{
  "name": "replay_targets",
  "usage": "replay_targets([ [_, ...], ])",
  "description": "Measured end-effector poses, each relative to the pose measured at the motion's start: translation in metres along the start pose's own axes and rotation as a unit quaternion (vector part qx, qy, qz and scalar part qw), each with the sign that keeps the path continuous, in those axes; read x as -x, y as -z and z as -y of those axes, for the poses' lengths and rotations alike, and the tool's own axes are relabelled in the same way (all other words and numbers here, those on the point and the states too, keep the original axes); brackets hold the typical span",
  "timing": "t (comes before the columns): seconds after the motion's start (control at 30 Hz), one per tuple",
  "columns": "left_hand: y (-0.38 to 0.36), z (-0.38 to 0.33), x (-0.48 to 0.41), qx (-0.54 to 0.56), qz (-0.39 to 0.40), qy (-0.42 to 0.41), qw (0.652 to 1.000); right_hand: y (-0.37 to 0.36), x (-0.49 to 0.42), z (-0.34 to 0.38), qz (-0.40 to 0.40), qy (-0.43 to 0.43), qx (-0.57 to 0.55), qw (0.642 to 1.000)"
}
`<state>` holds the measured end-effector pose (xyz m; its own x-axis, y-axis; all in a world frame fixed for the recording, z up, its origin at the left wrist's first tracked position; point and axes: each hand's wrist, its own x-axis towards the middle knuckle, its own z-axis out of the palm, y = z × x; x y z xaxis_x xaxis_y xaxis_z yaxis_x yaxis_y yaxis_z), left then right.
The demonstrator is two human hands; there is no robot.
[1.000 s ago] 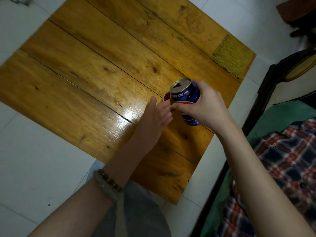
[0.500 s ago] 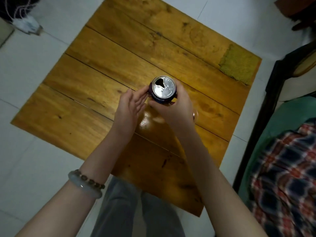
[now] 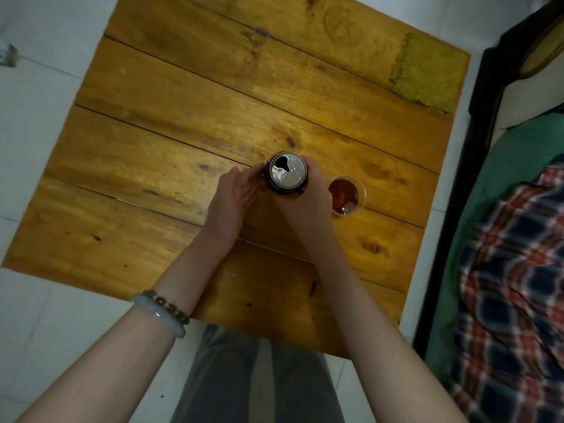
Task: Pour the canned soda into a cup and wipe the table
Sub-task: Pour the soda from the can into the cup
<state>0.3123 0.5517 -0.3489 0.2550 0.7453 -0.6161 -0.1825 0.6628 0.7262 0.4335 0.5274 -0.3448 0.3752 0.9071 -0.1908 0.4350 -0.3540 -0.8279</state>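
Your right hand (image 3: 305,206) grips the opened can (image 3: 287,174) upright near the middle of the worktop (image 3: 183,117), your left hand (image 3: 232,203) lies straight-fingered and relaxed beside it, and the soda-filled cup (image 3: 346,195) stands just beside it, toward the right edge.

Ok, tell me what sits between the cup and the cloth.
Nothing: in the head view, only bare table runs from the cup to the cloth.

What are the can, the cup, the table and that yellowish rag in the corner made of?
The can: metal, likely aluminium; its top is bare, silvery, shiny.
The cup: transparent, probably thin plastic; wood colour shows through its wall.
The table: wooden planks with knots and grain, glossy as if varnished.
The rag: coarse woven cloth, matte, one edge frayed.
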Motion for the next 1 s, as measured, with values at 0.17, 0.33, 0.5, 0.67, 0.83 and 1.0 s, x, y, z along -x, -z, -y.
replay_targets([
  [0.17,0.002,-0.001,-0.002,-0.018,0.001,-0.007,1.000,-0.006,-0.003,0.002,-0.007,-0.009,0.000,1.000],
  [0.33,0.001,0.000,-0.002,-0.020,-0.003,-0.020,1.000,-0.008,-0.003,0.002,-0.006,-0.016,-0.004,1.000],
  [0.5,0.004,0.004,0.003,-0.041,-0.010,-0.027,0.999,-0.009,0.002,0.002,0.027,-0.024,0.009,0.999],
  [0.67,0.008,-0.004,0.022,0.026,-0.066,-0.017,0.997,0.017,0.011,0.007,0.102,-0.073,0.043,0.991],
  [0.83,-0.002,-0.012,0.056,0.106,-0.064,-0.026,0.992,0.062,0.026,0.014,0.147,-0.088,0.015,0.985],
  [1.0,-0.026,-0.007,0.085,0.108,-0.044,-0.063,0.991,0.110,0.041,0.014,0.164,-0.054,-0.026,0.985],
])
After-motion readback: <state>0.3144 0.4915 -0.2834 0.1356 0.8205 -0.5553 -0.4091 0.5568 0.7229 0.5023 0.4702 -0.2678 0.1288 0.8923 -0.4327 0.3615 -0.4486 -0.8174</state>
